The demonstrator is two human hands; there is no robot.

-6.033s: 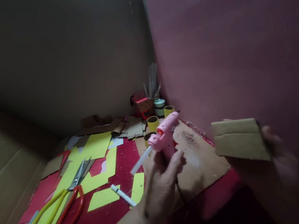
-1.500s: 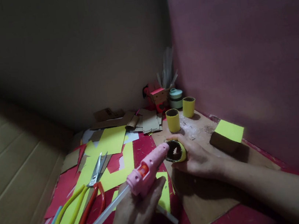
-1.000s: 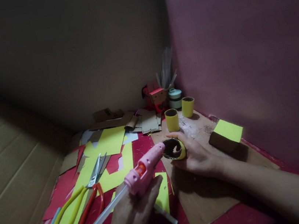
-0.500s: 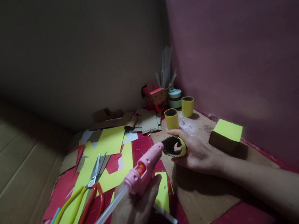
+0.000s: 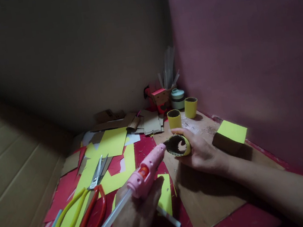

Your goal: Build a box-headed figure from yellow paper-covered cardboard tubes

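My left hand (image 5: 138, 220) grips a pink hot-glue gun (image 5: 145, 170) with a clear glue stick sticking out of its back. The gun's nozzle touches the rim of a short yellow-wrapped cardboard roll (image 5: 179, 145). That roll lies on its side in my right hand (image 5: 202, 151), with its dark open end turned towards the gun. My right hand rests on a brown cardboard sheet (image 5: 208, 199).
Two more yellow rolls (image 5: 174, 118) (image 5: 190, 107) stand upright near the corner. A cardboard block with a yellow top (image 5: 229, 137) lies to the right. Yellow-and-red scissors (image 5: 77, 210), yellow and red paper scraps, a white marker (image 5: 169, 218) and cardboard offcuts cover the red surface. Walls close in behind and at the right.
Six seconds ago my right hand held up a cardboard piece; it now holds the yellow roll. Over the last second the roll has tilted slightly while the glue nozzle stays at its rim.
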